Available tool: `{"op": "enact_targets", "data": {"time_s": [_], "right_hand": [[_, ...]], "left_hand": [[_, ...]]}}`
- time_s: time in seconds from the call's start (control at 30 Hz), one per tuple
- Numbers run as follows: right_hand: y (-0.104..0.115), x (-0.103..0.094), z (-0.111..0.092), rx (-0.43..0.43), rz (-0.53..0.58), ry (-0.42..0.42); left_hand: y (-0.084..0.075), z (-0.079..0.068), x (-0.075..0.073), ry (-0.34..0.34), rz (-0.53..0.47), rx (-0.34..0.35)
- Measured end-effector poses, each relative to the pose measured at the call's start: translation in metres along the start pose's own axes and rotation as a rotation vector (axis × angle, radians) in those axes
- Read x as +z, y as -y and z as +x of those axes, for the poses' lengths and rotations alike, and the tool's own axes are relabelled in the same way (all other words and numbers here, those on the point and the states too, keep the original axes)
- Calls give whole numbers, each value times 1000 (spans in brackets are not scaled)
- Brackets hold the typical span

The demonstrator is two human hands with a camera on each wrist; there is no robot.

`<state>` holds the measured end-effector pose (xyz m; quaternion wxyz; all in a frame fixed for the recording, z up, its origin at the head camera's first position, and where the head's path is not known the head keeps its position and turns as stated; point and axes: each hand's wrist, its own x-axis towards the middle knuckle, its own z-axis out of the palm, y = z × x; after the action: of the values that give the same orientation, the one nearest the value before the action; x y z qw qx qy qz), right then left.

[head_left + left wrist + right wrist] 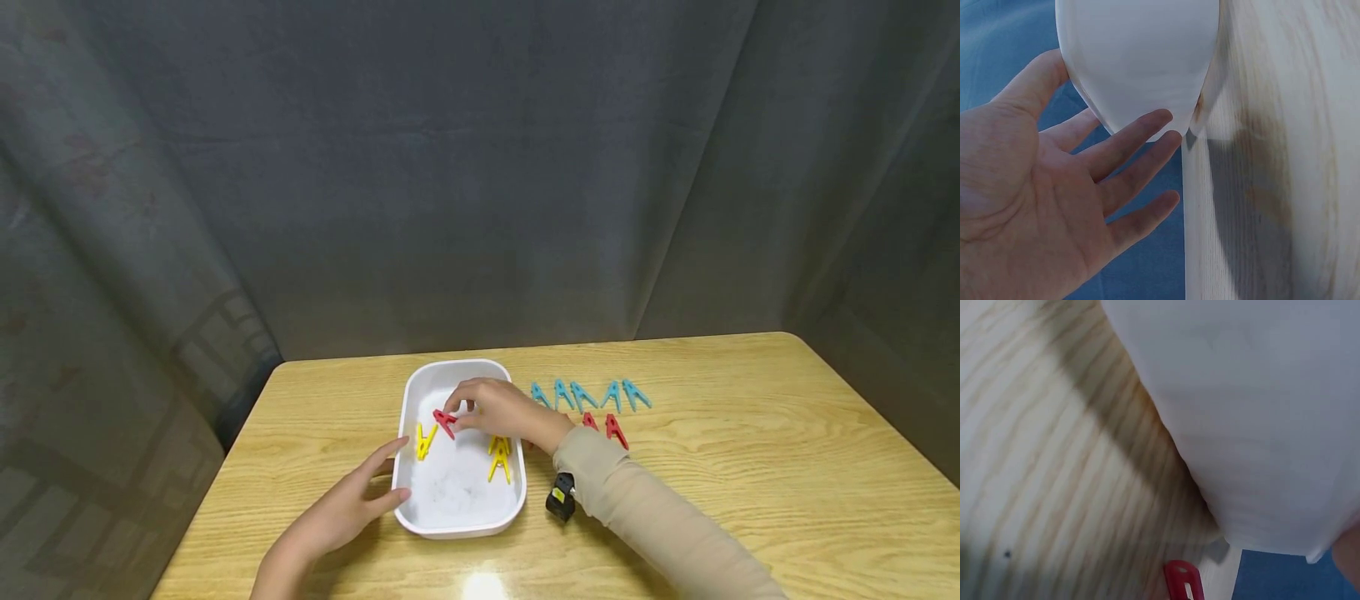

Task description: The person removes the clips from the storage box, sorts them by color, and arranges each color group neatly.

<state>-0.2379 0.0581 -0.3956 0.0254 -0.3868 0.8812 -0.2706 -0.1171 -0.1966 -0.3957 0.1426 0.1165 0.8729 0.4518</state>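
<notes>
My right hand (pixel 491 408) reaches over the white tray (pixel 450 528) and pinches a red clothespin (pixel 445 422) between thumb and fingers, inside the tray's left half. Close by on the tray floor lies a yellow clothespin (pixel 424 442). Two more yellow clothespins (pixel 499 463) lie near the right wall, the farther one partly covered by the right arm. At the tray's left side, my left hand (pixel 345 504) touches the rim with its fingers spread and fairly straight. The left wrist view shows that hand (pixel 1054 175) against the tray's outer wall (pixel 1141 69).
Several blue clothespins (pixel 583 397) lie in a row right of the tray on the wooden table (pixel 750 433). Red clothespins (pixel 616 431) lie just in front of them, some hidden by the right arm. A black wrist camera (pixel 560 497) hangs beside the right sleeve. Grey curtain stands behind.
</notes>
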Motion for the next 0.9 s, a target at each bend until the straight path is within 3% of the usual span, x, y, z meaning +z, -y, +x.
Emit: {"op": "enact_targets", "data": {"time_s": [0.3,0.9], "right_hand": [[3,5,13,63,-99,91],[1,14,23,2,-263,209]], "left_hand": [[0,0,0,1,11,11],[-1,0,0,5,5,20]]}}
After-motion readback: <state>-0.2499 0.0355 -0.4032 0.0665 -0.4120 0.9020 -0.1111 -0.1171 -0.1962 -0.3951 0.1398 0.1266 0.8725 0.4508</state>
